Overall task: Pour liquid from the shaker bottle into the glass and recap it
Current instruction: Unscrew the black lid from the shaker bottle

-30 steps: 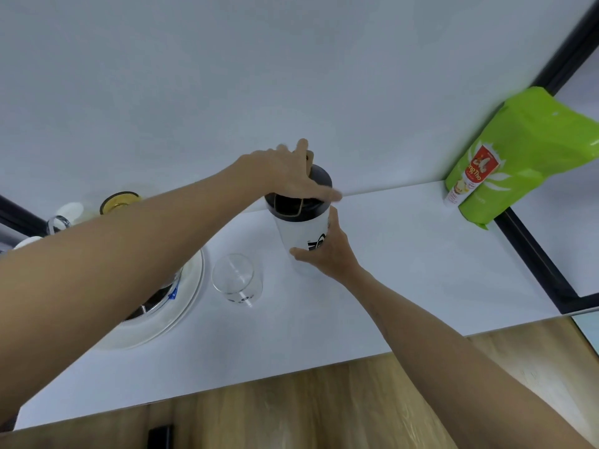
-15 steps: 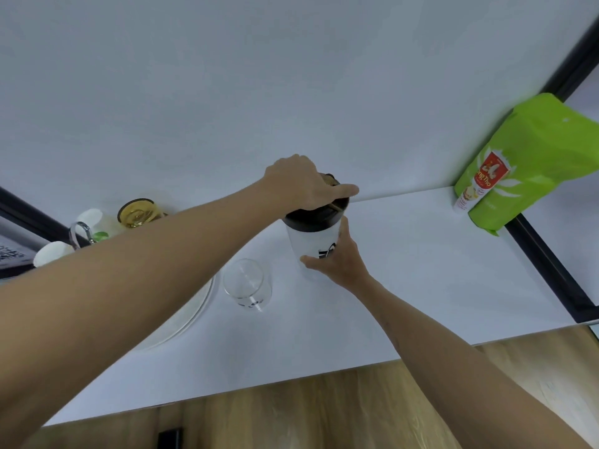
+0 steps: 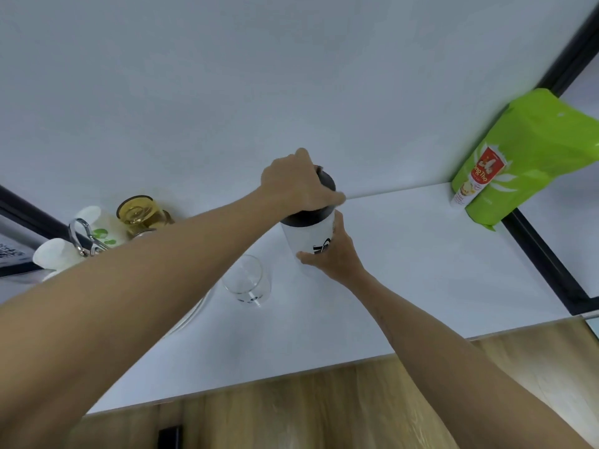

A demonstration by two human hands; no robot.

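Right now my left hand (image 3: 296,184) is clamped over the black cap (image 3: 319,202) of the shaker (image 3: 308,236), fingers curled round its rim. My right hand (image 3: 334,254) wraps the white body lower down, holding it upright on the white counter (image 3: 405,270). Just left of the shaker stands the glass (image 3: 247,281), clear and apart from both hands. A green bag (image 3: 525,157) leans in the far right corner.

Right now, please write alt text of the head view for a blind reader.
The left hand covers the black lid of a white shaker bottle, which the right hand steadies on a white table. A clear glass stands beside it.
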